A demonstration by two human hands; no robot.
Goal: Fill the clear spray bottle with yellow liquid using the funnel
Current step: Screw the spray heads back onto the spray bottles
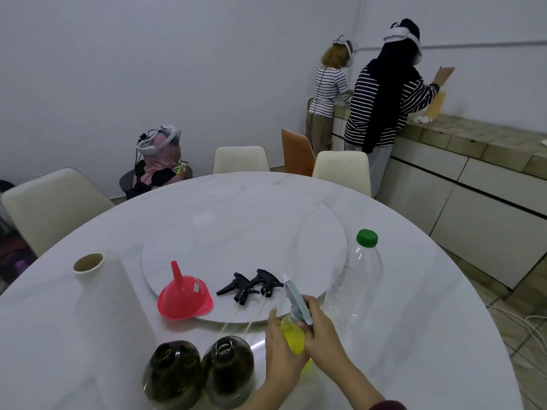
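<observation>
White walls and a round marble table (pixel 414 335) frame the scene, with a raised turntable (pixel 236 232) at the table's middle. Near the table's front edge, my left hand (pixel 281 347) curls around the body of a spray bottle (pixel 293 338) that holds yellow liquid, while my right hand (pixel 322 335) grips its neck just under the grey spray head (pixel 297 300) (whether that head is screwed tight I cannot tell). A pink funnel (pixel 184 297) sits mouth-down on the turntable's near rim, to the left of my hands, and two black spray triggers (pixel 251 284) lie beside it with their tubes trailing toward me. Two dark bottles (pixel 198 374), caps off, stand at the front edge. A tall clear bottle with a green cap (pixel 353 288) rises just right of my hands; a paper towel roll (pixel 109 306) stands at far left. Beyond the cream chairs (pixel 241 159), two people in striped tops (pixel 376 110) face a tiled counter (pixel 473 137).
</observation>
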